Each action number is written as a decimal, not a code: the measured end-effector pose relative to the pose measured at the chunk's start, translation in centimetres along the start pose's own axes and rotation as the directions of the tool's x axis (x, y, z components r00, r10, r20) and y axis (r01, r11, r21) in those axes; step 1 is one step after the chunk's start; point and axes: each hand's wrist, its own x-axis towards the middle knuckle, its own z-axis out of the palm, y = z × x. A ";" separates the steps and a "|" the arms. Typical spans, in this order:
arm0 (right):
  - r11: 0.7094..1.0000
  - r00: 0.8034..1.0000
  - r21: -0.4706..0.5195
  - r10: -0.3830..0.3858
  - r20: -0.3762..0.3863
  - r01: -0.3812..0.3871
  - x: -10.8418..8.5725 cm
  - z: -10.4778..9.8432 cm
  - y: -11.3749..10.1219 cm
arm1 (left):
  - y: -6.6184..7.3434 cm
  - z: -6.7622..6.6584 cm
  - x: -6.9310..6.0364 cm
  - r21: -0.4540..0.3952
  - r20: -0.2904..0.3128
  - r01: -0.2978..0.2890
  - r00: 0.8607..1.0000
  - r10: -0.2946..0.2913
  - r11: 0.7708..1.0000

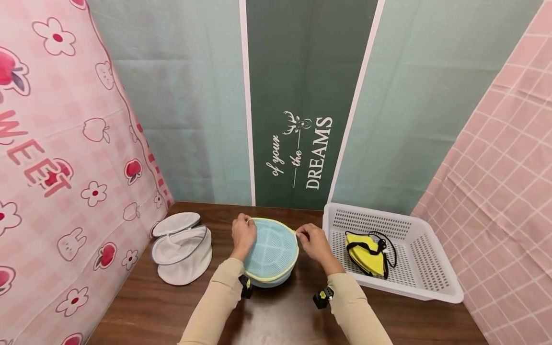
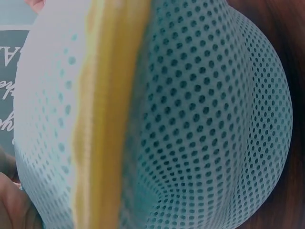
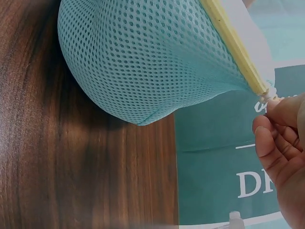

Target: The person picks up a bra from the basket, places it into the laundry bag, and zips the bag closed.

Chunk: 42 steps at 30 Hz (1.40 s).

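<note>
A light blue mesh laundry bag [image 1: 273, 249] with a yellow zipper edge sits upright on the table between both hands. My left hand [image 1: 243, 235] grips the bag's upper left rim, its fingers partly hidden. At the right end of the rim, my right hand [image 1: 316, 243] pinches the zipper's end between thumb and finger. The right wrist view shows this pinch closely, with the yellow zipper [image 3: 238, 52] running up from the fingertips [image 3: 279, 109]. Blue mesh [image 2: 200, 105] and a blurred yellow band fill most of the left wrist view.
Left on the brown wooden table [image 1: 276, 321] lies a white mesh bag [image 1: 185, 258] with grey trim. A white perforated plastic basket [image 1: 431, 254] stands at the right, holding a folded yellow item [image 1: 366, 256] with black straps. Printed cloths hang at the back and sides.
</note>
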 end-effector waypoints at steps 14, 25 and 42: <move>0.998 0.998 -0.033 0.045 -0.051 -0.047 0.3 -0.5 0.5 | -0.3 -0.4 0.1 -0.070 0.101 -0.035 0.994 0.042 0.997; 0.993 0.994 -0.027 0.111 -0.022 -0.111 -0.2 -0.9 0.7 | -0.9 -0.9 -0.2 -0.004 0.194 -0.059 0.979 0.058 0.998; 0.910 0.993 -0.413 0.027 0.118 0.025 -2.5 -2.7 -1.9 | -2.5 -2.8 -2.1 0.031 0.215 -0.127 0.970 0.117 0.991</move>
